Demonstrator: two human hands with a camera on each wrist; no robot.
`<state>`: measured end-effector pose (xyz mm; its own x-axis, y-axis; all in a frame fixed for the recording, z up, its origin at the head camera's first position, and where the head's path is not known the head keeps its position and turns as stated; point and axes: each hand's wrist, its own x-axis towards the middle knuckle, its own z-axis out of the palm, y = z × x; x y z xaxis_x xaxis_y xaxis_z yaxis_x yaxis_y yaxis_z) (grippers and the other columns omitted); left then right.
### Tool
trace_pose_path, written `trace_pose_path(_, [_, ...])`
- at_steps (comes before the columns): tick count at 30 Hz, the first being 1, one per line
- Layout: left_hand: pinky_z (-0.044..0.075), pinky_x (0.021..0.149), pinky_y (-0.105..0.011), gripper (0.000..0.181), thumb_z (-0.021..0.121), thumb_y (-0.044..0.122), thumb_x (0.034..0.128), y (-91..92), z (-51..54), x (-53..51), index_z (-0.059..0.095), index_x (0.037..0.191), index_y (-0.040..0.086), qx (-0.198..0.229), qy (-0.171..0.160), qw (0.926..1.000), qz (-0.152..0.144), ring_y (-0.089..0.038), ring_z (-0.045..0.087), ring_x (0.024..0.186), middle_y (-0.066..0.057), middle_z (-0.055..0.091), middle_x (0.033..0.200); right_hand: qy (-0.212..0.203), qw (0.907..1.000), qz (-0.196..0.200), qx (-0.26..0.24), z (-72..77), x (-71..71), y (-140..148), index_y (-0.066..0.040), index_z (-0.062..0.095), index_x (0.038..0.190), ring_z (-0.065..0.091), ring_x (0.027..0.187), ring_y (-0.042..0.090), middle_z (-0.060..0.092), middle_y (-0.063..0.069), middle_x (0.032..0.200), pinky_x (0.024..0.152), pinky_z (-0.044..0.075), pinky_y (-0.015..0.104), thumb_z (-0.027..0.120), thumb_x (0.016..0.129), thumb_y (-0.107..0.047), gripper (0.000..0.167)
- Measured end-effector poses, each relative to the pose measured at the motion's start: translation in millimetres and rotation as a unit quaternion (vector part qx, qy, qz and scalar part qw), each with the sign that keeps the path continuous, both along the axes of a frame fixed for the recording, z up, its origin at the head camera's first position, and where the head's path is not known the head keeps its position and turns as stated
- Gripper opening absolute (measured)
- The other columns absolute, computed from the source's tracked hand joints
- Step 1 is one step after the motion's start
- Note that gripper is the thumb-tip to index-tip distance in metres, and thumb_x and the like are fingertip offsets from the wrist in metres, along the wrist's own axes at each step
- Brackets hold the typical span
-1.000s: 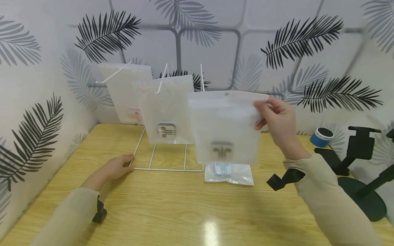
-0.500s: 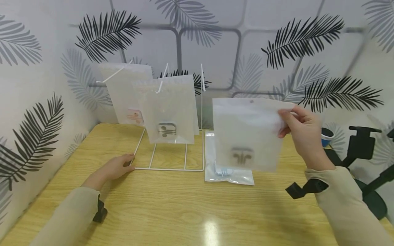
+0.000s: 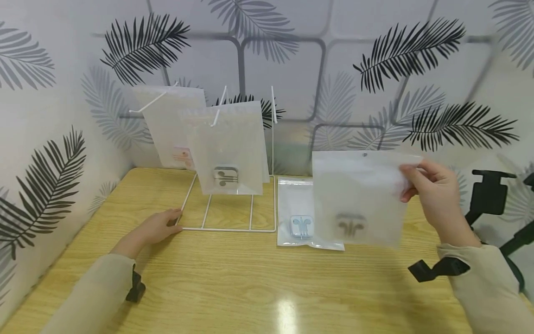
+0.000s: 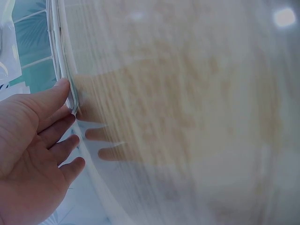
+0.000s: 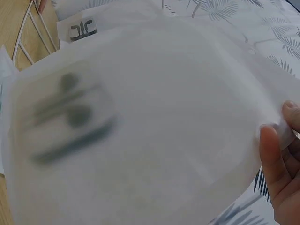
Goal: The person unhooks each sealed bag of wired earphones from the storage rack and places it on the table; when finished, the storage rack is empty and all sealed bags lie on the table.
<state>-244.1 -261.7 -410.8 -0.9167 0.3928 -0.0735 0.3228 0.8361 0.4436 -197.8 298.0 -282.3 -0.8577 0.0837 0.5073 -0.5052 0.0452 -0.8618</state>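
Note:
My right hand [image 3: 438, 199] pinches the upper right edge of a frosted white bag [image 3: 359, 195], held upright above the table, with dark earphones blurred inside. The right wrist view shows this bag [image 5: 164, 108] between the thumb and fingers. At the left, my left hand [image 3: 154, 227] grips the front left corner of the white wire rack [image 3: 229, 230]; in the left wrist view, thumb and forefinger of the hand [image 4: 37, 145] meet at the wire. Bags with earphones hang on the rack's hooks, a front one [image 3: 229, 148] and one at left [image 3: 171, 125].
A bag with blue-white earphones [image 3: 301, 226] lies flat right of the rack, partly behind the held bag. A black stand [image 3: 489, 195] is at the far right. The wood table [image 3: 233, 283] meets a leaf-patterned wall covering [image 3: 283, 65] behind.
My right hand has carried its bag right and down, away from the rack, uncovering more of the flat-lying bag. The left hand and rack stay in place.

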Motion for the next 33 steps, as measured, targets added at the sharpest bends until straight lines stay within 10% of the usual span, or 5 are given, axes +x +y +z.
trace_pose_path(15, [0.027,0.099,-0.058,0.056,0.056,0.021,0.0927,-2.5,-3.3,-2.4,0.037,0.133,-0.014,-0.009,0.007,0.9999,-0.002,-0.05,0.03,0.123,-0.032,0.033,0.137,-0.075,0.9784,-0.103,0.163,-16.0,8.1,46.2,-0.019,0.071,0.09,0.054,0.04,0.015,0.064,-0.008,0.066,0.042,0.048,0.022,0.059,0.091,-0.015,0.012])
trace_pose_path(33, [0.026,0.1,-0.059,0.055,0.057,0.019,0.0923,-2.0,-3.0,-2.5,0.038,0.132,-0.014,0.0,0.003,1.0,0.0,-0.05,0.029,0.123,-0.032,0.033,0.136,-0.172,0.961,-0.149,0.157,-38.6,-25.5,83.3,-0.024,0.064,0.085,0.054,0.049,0.01,0.059,-0.01,0.067,0.046,0.05,0.023,0.062,0.087,-0.034,0.011])
